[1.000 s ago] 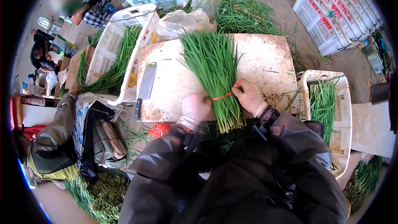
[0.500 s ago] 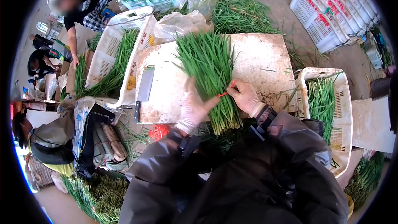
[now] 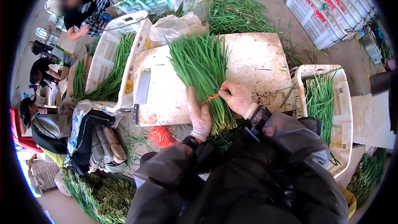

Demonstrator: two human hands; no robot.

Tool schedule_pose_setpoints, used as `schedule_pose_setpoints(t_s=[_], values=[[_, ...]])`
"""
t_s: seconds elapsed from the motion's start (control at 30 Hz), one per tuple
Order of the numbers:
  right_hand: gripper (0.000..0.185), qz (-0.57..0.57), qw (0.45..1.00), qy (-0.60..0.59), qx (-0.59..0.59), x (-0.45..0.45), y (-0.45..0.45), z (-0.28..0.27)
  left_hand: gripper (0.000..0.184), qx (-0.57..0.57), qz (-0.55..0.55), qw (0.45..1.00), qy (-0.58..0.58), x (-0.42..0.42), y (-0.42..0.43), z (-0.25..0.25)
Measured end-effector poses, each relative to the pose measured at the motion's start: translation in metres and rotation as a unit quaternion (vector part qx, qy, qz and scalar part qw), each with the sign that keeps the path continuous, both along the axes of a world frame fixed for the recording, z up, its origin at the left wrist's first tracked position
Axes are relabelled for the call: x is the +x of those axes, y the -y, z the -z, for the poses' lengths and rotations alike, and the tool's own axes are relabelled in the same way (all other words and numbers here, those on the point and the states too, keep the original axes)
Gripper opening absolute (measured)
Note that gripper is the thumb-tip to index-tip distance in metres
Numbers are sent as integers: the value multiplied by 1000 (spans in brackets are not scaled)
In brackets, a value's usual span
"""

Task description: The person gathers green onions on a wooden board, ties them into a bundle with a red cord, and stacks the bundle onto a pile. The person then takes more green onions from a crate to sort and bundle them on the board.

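Knife (image 3: 143,87) lies left of bundle (image 3: 203,79) on board (image 3: 257,66).

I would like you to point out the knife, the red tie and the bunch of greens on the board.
Knife (image 3: 143,87): head view, on the blade.
Red tie (image 3: 212,98): head view, on its band.
Bunch of greens (image 3: 201,64): head view, on the leaves.

The one view looks from a camera worn on the person's head, facing forward and steeply down. It is close over the work, with the dark sleeves (image 3: 296,141) rising from the bottom edge and the left hand (image 3: 199,116), right hand (image 3: 238,100), green bunch (image 3: 199,66) and red tie (image 3: 210,98) near the middle. The board (image 3: 253,58) is seen from above. The lens is very wide, with black rounded corners, and takes in the stacked crates (image 3: 323,12) farther off at upper right and another person (image 3: 81,10) at upper left.
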State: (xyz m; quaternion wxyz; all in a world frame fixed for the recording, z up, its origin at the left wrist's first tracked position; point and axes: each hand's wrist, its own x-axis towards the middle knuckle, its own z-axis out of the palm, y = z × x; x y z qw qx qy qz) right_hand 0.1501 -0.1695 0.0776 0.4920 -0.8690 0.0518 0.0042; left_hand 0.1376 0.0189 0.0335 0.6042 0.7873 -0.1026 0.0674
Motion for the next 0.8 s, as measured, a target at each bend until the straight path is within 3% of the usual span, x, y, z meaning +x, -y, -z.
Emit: schedule_pose_setpoints(t_s=[0.27,0.4,0.43,0.7,0.8], values=[[19,-8,1000,6,22,1,3,0,74,-9,-28,999,29,3,-3,-11],[20,-12,999,11,30,3,4,1,72,240,109,958,118,24,-10,-53],[20,-14,999,5,33,3,4,0,81,293,102,941,133,24,-6,-56],[16,-21,998,51,16,1,1,-3,96,313,127,939,68,25,4,-33],[15,38,996,61,54,12,3,17,98,284,130,948,55,27,3,-36]])
